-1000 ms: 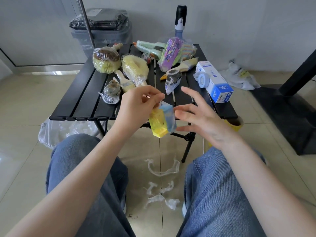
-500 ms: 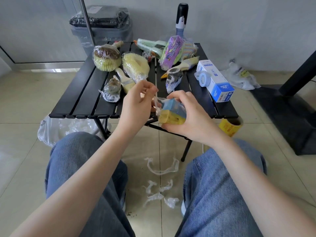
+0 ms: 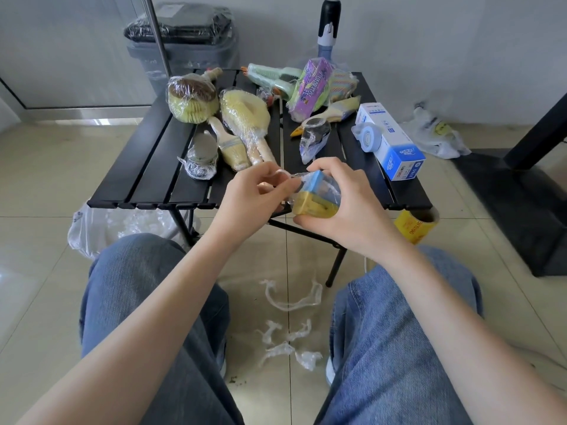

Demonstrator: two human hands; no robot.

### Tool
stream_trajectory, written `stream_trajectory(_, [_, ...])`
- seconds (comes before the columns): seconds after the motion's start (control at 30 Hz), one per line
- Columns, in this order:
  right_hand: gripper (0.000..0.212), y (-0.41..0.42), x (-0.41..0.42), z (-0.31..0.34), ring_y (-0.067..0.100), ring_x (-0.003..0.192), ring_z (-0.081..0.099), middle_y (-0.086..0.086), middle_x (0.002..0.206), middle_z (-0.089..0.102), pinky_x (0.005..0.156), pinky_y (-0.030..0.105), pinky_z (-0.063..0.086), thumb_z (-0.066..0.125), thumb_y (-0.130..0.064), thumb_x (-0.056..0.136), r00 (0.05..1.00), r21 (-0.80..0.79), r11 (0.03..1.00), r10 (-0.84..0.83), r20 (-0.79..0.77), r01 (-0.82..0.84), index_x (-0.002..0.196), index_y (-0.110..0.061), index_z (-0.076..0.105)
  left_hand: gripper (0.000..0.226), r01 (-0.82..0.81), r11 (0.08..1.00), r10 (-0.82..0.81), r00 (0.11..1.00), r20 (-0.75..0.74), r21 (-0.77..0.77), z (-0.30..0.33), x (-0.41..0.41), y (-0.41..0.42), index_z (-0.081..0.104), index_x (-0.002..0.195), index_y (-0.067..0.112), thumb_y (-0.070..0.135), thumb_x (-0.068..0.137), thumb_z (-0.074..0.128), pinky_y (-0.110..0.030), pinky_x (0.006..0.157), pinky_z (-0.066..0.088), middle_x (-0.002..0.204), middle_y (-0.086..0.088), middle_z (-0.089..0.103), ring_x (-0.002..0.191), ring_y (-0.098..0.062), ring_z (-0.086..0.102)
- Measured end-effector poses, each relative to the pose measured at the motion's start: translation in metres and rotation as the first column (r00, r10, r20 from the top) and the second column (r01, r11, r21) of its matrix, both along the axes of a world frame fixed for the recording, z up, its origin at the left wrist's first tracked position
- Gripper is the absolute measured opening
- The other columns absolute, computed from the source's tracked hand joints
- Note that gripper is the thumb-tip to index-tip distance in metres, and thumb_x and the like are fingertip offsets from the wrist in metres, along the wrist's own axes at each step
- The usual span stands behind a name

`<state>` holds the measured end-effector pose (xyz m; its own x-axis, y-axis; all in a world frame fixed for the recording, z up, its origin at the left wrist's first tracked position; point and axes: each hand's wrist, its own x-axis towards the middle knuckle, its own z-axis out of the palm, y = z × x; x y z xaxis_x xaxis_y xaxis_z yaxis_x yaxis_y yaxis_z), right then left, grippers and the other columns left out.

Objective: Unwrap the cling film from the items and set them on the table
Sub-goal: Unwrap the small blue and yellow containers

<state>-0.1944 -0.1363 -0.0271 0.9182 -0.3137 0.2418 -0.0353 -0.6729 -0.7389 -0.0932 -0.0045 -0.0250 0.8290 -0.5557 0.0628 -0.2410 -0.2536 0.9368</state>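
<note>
I see the right hand (image 3: 346,210) curled around a blue-yellow block (image 3: 316,197), wrap partly on. Left hand (image 3: 248,200) pinches the loose cling film (image 3: 287,176) above the table (image 3: 147,167) edge.

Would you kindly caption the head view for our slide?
Right hand holds a yellow-and-blue block while left hand pinches its cling film.

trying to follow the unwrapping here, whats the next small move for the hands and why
Probably the left hand should pull its pinched strand of cling film away to the left while the right hand steadies the yellow and blue block. Film still covers the block, which is held in the air just in front of the table, so it is not ready to set down.
</note>
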Motion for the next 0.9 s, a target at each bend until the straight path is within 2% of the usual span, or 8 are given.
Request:
stream_trajectory(0.13, [0.059, -0.001, -0.003, -0.001, 0.019, 0.108, 0.045, -0.005, 0.112, 0.055, 0.085, 0.025, 0.044, 0.081, -0.027, 0.072, 1.000, 0.007, 1.000, 0.011, -0.020, -0.011, 0.121, -0.026, 0.047, 0.011, -0.021, 0.999, 0.016, 0.994, 0.109, 0.042, 0.003, 0.004, 0.004, 0.063, 0.078, 0.019, 0.022, 0.088, 0.068, -0.034, 0.070, 0.060, 0.080, 0.001, 0.068, 0.067, -0.015, 0.069])
stream_trajectory(0.27, [0.058, -0.005, -0.005, 0.000, 0.014, 0.104, 0.057, -0.005, 0.111, 0.058, 0.086, 0.042, 0.052, 0.082, -0.031, 0.070, 0.999, 0.022, 0.999, 0.041, -0.020, -0.040, 0.117, -0.029, 0.049, 0.004, -0.042, 0.997, 0.026, 0.970, 0.241, 0.063, 0.001, 0.003, 0.007, 0.066, 0.090, 0.022, 0.020, 0.088, 0.068, -0.031, 0.072, 0.058, 0.078, 0.011, 0.068, 0.059, 0.000, 0.066])
stream_trajectory(0.37, [0.064, -0.004, -0.006, 0.002, 0.008, 0.097, 0.060, -0.010, 0.105, 0.060, 0.085, 0.030, 0.051, 0.084, -0.034, 0.068, 0.999, 0.034, 0.999, 0.031, -0.039, -0.029, 0.122, -0.031, 0.048, 0.034, 0.053, 0.997, -0.066, 0.952, 0.300, 0.052, 0.000, -0.001, 0.007, 0.061, 0.117, 0.024, 0.004, 0.091, 0.056, -0.027, 0.073, 0.057, 0.096, 0.015, 0.065, 0.074, -0.001, 0.068])
stream_trajectory(0.43, [0.078, -0.002, -0.007, 0.003, 0.003, 0.092, 0.061, -0.011, 0.100, 0.061, 0.080, 0.016, 0.050, 0.086, -0.035, 0.065, 0.999, 0.094, 0.995, 0.028, -0.045, -0.024, 0.129, -0.034, 0.041, 0.047, 0.171, 0.984, -0.175, 0.934, 0.312, 0.041, 0.001, -0.005, 0.007, 0.060, 0.120, 0.023, -0.009, 0.089, 0.044, -0.020, 0.078, 0.055, 0.109, 0.017, 0.061, 0.091, -0.001, 0.067])
stream_trajectory(0.53, [0.084, -0.002, -0.005, 0.003, -0.001, 0.093, 0.061, -0.009, 0.099, 0.060, 0.077, 0.012, 0.047, 0.087, -0.038, 0.062, 1.000, 0.252, 0.968, 0.007, -0.029, 0.000, 0.127, -0.042, 0.035, 0.050, 0.229, 0.973, -0.220, 0.950, 0.221, -0.018, 0.002, -0.004, 0.007, 0.063, 0.119, 0.022, -0.010, 0.090, 0.036, -0.029, 0.083, 0.057, 0.118, 0.008, 0.062, 0.100, -0.008, 0.066])
stream_trajectory(0.67, [0.089, -0.004, -0.006, 0.002, 0.006, 0.102, 0.058, -0.003, 0.108, 0.054, 0.086, 0.022, 0.048, 0.087, -0.037, 0.057, 0.999, 0.330, 0.944, 0.018, -0.027, -0.008, 0.128, -0.042, 0.033, 0.044, 0.209, 0.976, -0.202, 0.974, 0.106, -0.055, 0.001, -0.006, 0.006, 0.068, 0.111, 0.025, 0.007, 0.087, 0.036, -0.034, 0.079, 0.057, 0.114, 0.000, 0.060, 0.098, -0.023, 0.064])
stream_trajectory(0.77, [0.104, 0.000, -0.006, 0.005, 0.006, 0.104, 0.058, -0.004, 0.111, 0.054, 0.091, 0.022, 0.047, 0.089, -0.035, 0.056, 0.995, 0.226, 0.972, 0.082, -0.063, -0.066, 0.139, -0.036, 0.028, 0.028, 0.209, 0.977, -0.201, 0.970, 0.137, -0.047, 0.006, -0.006, 0.006, 0.070, 0.105, 0.025, 0.021, 0.088, 0.049, -0.016, 0.075, 0.049, 0.112, 0.008, 0.058, 0.100, -0.002, 0.056])
stream_trajectory(0.9, [0.110, 0.001, -0.005, 0.011, 0.004, 0.105, 0.058, -0.011, 0.115, 0.053, 0.092, 0.023, 0.048, 0.090, -0.033, 0.056, 0.991, 0.178, 0.979, 0.112, -0.078, -0.097, 0.143, -0.038, 0.023, 0.004, 0.250, 0.962, -0.271, 0.919, 0.287, 0.106, 0.012, -0.004, 0.003, 0.069, 0.088, 0.024, 0.024, 0.085, 0.071, -0.013, 0.068, 0.044, 0.097, 0.012, 0.062, 0.087, 0.003, 0.058])
